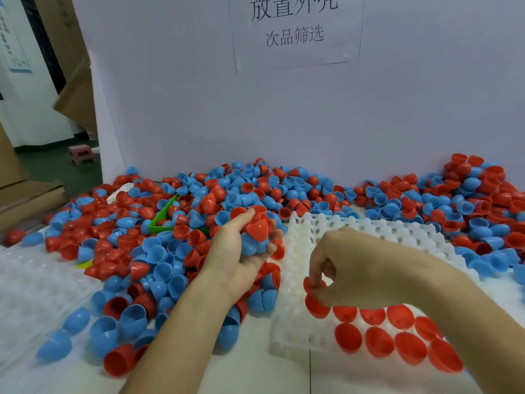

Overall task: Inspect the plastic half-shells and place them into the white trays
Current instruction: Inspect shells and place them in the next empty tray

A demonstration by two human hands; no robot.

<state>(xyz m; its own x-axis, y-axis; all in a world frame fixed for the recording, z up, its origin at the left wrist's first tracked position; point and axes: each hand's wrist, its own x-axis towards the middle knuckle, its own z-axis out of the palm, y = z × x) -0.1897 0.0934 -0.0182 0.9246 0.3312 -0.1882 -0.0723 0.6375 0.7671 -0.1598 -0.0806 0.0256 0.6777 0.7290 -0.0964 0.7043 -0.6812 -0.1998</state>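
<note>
Near the front-left corner of the white tray, right hand pinches one red half-shell in curled fingertips, low over an unfilled pocket beside two rows of seated red shells. Left hand, palm up, fingers cupped round a clutch of red and blue shells, likely as feed stock. Loose pile crowds the tray's left and far edges; pockets farther back lie open.

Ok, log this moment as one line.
left hand: holds red and blue shells | right hand: pinches red shell over white tray | nearest tray rows: red
</note>
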